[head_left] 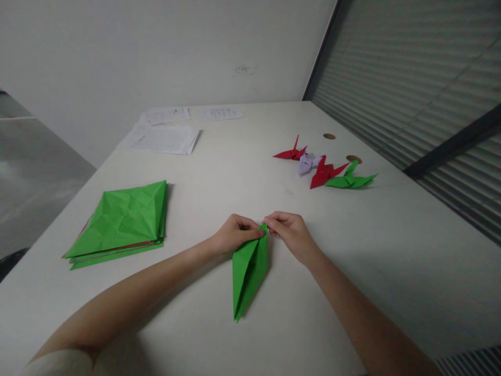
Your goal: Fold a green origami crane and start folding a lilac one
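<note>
A long, pointed piece of folded green paper (249, 271) lies on the white table (219, 177) in front of me, its tip toward me. My left hand (235, 234) pinches its far end from the left, fingers closed. Pinching the same end from the right is my right hand (290, 233). The fingertips of both hands meet at the paper's top corner.
A stack of creased green and red paper squares (121, 222) lies at the left. Several finished folded cranes, red (291, 152), lilac (309, 163), red (325, 172) and green (351, 179), stand at the right near window blinds. White printed sheets (162, 138) lie at the far edge.
</note>
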`<state>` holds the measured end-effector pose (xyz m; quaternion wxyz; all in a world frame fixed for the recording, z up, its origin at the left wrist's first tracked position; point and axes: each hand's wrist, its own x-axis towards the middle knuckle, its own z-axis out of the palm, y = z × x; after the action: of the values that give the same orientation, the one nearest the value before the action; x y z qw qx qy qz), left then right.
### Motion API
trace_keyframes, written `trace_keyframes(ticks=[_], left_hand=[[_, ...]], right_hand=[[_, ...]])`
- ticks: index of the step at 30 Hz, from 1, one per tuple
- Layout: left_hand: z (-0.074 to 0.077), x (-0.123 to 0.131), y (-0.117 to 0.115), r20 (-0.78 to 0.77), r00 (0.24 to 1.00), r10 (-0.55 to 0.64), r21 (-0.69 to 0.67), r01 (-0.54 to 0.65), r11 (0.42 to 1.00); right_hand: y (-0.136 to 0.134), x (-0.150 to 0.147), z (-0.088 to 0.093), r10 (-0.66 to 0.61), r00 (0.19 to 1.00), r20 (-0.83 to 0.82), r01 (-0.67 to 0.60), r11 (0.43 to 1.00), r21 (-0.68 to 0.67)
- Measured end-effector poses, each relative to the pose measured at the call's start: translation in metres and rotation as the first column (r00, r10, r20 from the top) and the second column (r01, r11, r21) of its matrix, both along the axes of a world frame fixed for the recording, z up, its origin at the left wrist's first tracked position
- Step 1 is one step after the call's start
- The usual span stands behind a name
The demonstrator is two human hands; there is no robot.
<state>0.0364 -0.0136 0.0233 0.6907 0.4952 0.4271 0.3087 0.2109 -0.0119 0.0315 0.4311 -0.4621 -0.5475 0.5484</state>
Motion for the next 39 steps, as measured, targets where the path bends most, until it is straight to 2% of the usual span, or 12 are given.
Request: trace_keyframes(ticks=[6,12,19,25,36,39], left_hand=[[-0.003,0.0,0.0,-0.083,0.996,-0.021,0.131,0.032,0.991],[-0.004,0.0,0.001,-0.095,0.995,-0.004,0.143,0.018,0.99],[-0.006,0.0,0.0,-0.094,0.996,0.004,0.105,0.006,0.994],[-0.004,0.001,-0.003,-0.038,0.999,0.004,0.025,-0.003,1.0],[0.006,-0.001,-0.001,-0.012,1.0,0.018,-0.017,-0.018,1.0],[0.005,-0.001,-0.001,-0.002,0.999,0.035,-0.025,-0.035,0.999]], right_hand=[[0.003,0.004,-0.004,-0.013,0.998,0.066,0.008,0.997,0.071],[0.005,0.003,-0.01,-0.073,0.993,0.088,0.058,0.985,0.159],[0.006,0.008,-0.004,-0.149,0.988,0.035,0.146,0.987,0.066],[0.003,0.009,0.002,0.065,0.997,0.039,-0.066,0.997,0.036],[0.002,0.006,0.0,0.043,0.998,-0.046,-0.044,0.999,-0.032],[0.002,0.006,0.001,0.089,0.995,-0.045,-0.091,0.995,-0.035]])
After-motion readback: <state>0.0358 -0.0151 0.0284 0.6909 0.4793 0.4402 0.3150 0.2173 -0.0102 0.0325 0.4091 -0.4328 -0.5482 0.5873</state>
